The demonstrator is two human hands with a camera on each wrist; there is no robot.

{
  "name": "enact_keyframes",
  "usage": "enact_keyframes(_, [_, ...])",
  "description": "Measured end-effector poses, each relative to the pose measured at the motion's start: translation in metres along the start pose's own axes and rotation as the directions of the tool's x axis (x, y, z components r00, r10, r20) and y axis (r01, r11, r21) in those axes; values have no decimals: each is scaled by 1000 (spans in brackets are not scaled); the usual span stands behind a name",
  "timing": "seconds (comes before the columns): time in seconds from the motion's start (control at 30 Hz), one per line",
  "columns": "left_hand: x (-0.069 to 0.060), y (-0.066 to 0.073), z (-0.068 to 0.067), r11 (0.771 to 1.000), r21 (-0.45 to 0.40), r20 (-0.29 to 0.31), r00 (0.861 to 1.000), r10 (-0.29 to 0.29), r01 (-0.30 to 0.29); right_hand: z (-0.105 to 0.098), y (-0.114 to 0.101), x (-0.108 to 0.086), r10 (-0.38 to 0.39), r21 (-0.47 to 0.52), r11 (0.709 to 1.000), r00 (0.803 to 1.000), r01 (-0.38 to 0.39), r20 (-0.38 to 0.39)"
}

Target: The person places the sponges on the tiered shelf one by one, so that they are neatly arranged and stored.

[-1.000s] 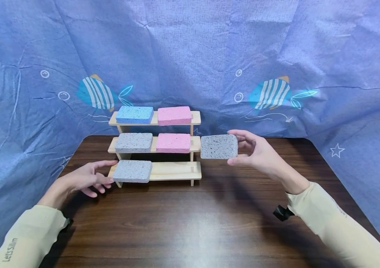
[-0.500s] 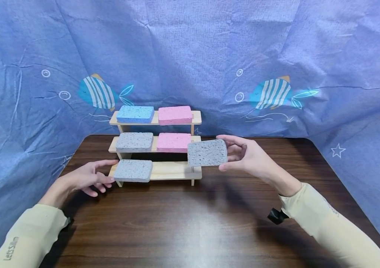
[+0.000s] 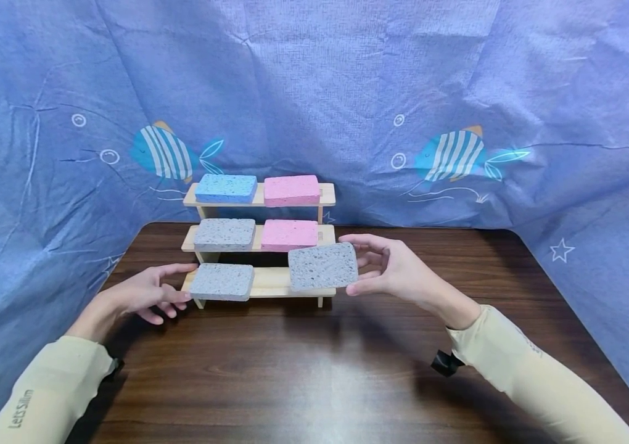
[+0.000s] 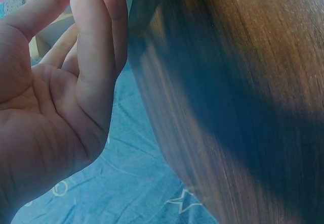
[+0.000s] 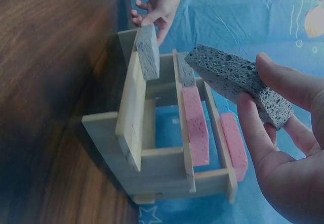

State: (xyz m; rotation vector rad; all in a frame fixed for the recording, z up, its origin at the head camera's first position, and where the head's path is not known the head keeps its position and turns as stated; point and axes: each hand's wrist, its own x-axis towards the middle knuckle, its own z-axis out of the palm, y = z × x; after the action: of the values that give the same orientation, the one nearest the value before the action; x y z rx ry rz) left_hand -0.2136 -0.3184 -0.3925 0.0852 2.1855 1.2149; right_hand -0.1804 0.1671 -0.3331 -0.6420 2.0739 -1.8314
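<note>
My right hand (image 3: 392,271) pinches a grey sponge (image 3: 322,266) by its right end, thumb and fingers on opposite edges. This sponge hangs tilted over the right part of the bottom shelf of a three-tier wooden rack (image 3: 270,290); the right wrist view shows it apart from the shelf. My left hand (image 3: 139,293) is at the rack's left end, fingers loosely extended, with fingertips by the left edge of another grey sponge (image 3: 221,282) on the bottom shelf. In the left wrist view, the left hand's palm (image 4: 55,107) shows, but its fingertips are partly cut off.
On the middle shelf lie a grey sponge (image 3: 224,234) and a pink sponge (image 3: 289,234). The top shelf bears a blue sponge (image 3: 226,188) and a pink sponge (image 3: 291,190). A dark wooden table (image 3: 270,382) carries the rack, before a blue fish-print cloth (image 3: 314,92).
My right hand has carried the grey sponge left and down, from beside the rack to over the bottom shelf's right part. The left hand has stayed in place.
</note>
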Motion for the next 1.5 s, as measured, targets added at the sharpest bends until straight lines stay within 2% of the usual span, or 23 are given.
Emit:
enact_keyframes(0.2, [0,1,0,1000,0,-2,1000,-2,2,9,6,5,-3,24,1000,1000,2,27])
enact_keyframes(0.43, [-1,2,0,1000,-1,-7,1000,-6,6,21,26,13,46,56,997,998,-49,41])
enact_keyframes(0.53, [-1,1,0,1000,-4,-6,1000,-6,6,25,36,17,65,42,997,997,-67,42])
enact_keyframes(0.67, [0,-1,0,1000,-2,-5,1000,-4,4,28,42,21,55,7,998,998,-56,21])
enact_keyframes(0.87, [-1,-2,1,1000,1,3,1000,18,-18,32,42,25,28,-32,999,1000,-28,-14])
enact_keyframes(1.0, [-1,-2,0,1000,1,5,1000,23,-23,34,44,27,46,-53,998,999,-46,-15])
enact_keyframes(1.5, [-1,-1,0,1000,9,4,1000,20,-20,47,75,44,74,0,997,997,-74,36])
